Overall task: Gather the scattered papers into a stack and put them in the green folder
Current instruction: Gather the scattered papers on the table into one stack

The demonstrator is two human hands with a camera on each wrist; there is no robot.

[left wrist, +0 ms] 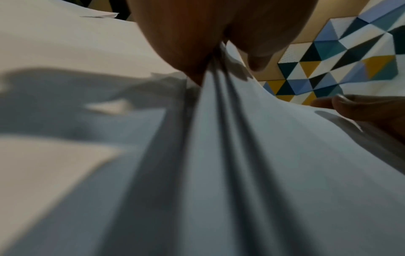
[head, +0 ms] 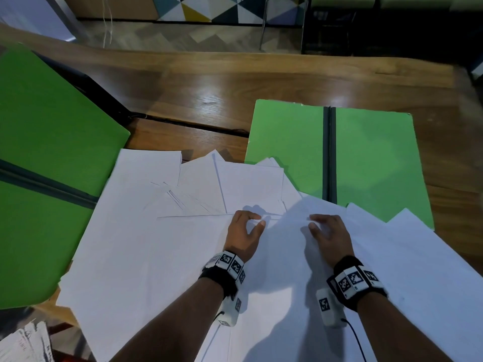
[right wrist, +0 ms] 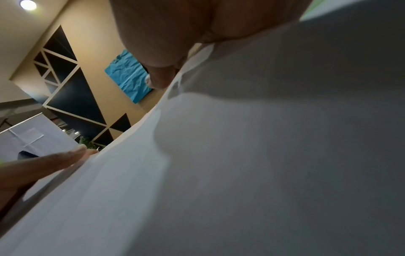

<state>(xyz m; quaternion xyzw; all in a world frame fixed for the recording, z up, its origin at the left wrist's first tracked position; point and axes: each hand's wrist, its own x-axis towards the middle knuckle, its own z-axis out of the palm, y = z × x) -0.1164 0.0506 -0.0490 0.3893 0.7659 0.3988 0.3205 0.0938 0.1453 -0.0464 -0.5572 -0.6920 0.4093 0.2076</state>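
While both hands sit low centre of the head view, the wooden table (head: 209,82) fills most of the frame, running from upper left to right edge. Next biggest, the papers (head: 146,257): white sheets fanned loosely over the lower half, overlapping each other, not yet squared into a stack, their top corners reaching mid-frame. Two green folders lie open: one folder (head: 371,163) at centre right, flat, dark spine upright in the picture, its lower edge covered by sheets; the left folder (head: 47,121) at the left edge, bigger in frame, dark spine slanting, its right side under the paper. A small pile of printed pages (head: 28,343) shows at bottom left corner, blurred

Left hand (head: 244,232) lies on the papers just left of centre, thumb and fingers curled and pinching up a ridge of paper; the left wrist view shows the sheets (left wrist: 219,138) pulled into folds that run up between the thumb and fingers (left wrist: 258,57). Right hand (head: 329,235) is just right of it, near but apart, fingers bent over a sheet edge; in the right wrist view a raised paper edge (right wrist: 197,138) runs up into the fingers (right wrist: 162,76), so it is grasping paper too. Both wrists wear black bands with square marker tags (head: 231,263)
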